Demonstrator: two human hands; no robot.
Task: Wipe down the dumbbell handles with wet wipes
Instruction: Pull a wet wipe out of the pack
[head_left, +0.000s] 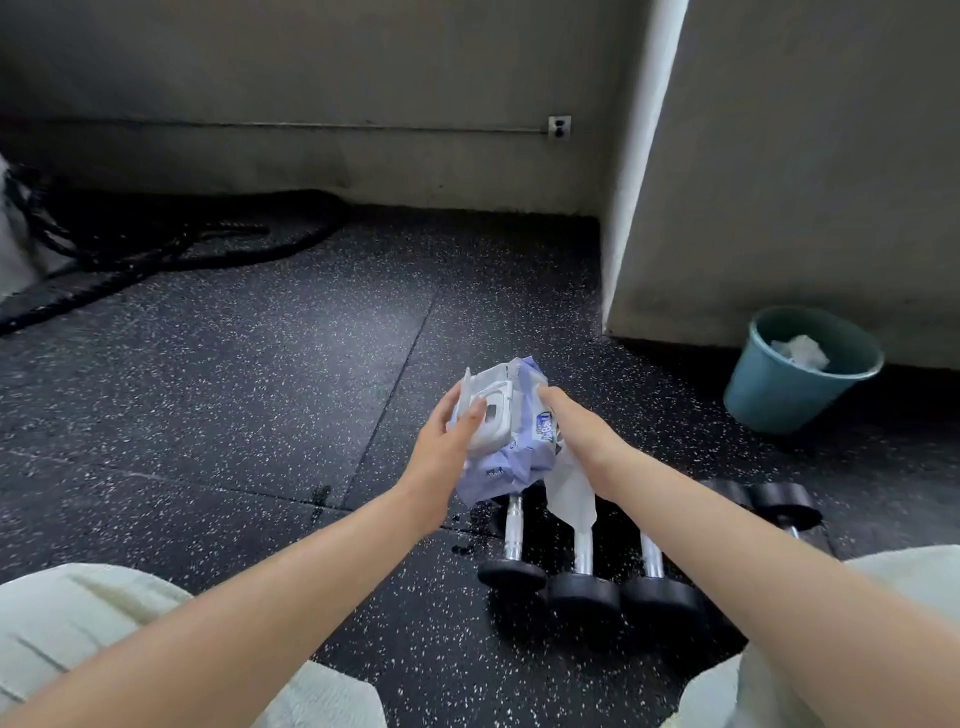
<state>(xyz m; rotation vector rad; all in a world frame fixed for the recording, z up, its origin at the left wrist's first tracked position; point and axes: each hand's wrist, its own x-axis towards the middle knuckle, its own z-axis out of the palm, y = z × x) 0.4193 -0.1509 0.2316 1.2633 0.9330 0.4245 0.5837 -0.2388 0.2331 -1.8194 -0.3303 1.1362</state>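
A purple and white pack of wet wipes (511, 447) is held in the air above the floor, its white lid flipped up. My left hand (447, 447) grips the pack at the lid side, thumb on the plastic opening. My right hand (576, 431) rests on the pack's right side and holds a white wet wipe (574, 499) that hangs down beneath it. Below, several dumbbells lie side by side with chrome handles (583, 551) and black round ends (584, 592); another dumbbell (784, 506) lies to the right, partly hidden by my right forearm.
A teal bucket (779, 395) with crumpled white wipes inside stands at the right by a grey wall. Thick black ropes (156, 244) lie on the speckled rubber floor at the far left. My knees in pale trousers frame the bottom corners.
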